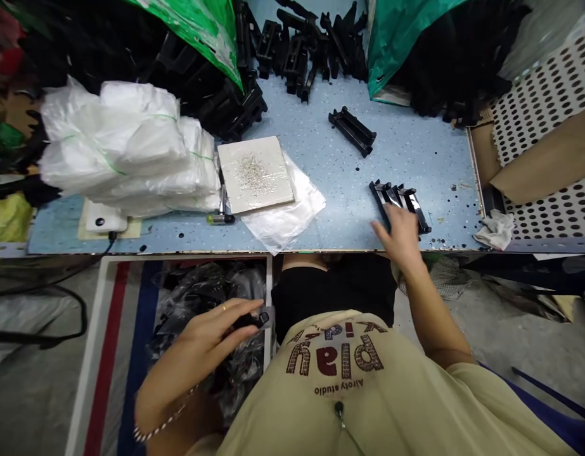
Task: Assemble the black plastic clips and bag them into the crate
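Note:
My left hand (216, 335) is closed on a black plastic part (254, 318), partly in clear film, over a bin of bagged black parts (201, 291) below the table edge. My right hand (402, 237) rests on black plastic parts (412, 201) lying side by side near the table's front edge; its thumb is spread to the left, and whether it grips them cannot be made out. Farther back, another black part (352, 130) lies alone on the blue speckled table (315, 142).
Stacked clear bags (125, 139) stand at the left, beside a white square board (257, 174) on a plastic sheet (292, 215). Green sacks (216, 31) and a heap of black parts (296, 47) fill the back. A perforated white crate (553, 88) is at the right.

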### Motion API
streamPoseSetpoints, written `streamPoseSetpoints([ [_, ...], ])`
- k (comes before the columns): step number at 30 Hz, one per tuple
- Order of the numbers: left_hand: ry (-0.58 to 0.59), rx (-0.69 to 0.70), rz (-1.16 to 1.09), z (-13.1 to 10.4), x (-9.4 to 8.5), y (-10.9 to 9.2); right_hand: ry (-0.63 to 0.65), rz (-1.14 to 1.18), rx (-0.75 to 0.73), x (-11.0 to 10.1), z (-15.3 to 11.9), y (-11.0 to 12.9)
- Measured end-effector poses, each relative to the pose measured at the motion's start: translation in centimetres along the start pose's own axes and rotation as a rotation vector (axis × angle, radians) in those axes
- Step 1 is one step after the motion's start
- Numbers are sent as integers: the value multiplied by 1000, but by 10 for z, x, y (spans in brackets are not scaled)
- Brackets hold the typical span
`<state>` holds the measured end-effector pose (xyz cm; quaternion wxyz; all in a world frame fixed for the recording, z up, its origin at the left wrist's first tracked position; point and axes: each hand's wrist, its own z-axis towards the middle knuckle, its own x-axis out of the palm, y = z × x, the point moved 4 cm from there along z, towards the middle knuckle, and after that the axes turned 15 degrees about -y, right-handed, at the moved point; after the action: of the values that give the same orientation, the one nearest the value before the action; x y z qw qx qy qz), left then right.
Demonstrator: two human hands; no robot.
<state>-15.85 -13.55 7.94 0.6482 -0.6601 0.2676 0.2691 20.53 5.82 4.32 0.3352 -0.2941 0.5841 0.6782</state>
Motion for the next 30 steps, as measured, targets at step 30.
streamPoseSetpoints([
  [30,-293,-257,-507,186,84,43,658,1414,756,112,-28,71],
])
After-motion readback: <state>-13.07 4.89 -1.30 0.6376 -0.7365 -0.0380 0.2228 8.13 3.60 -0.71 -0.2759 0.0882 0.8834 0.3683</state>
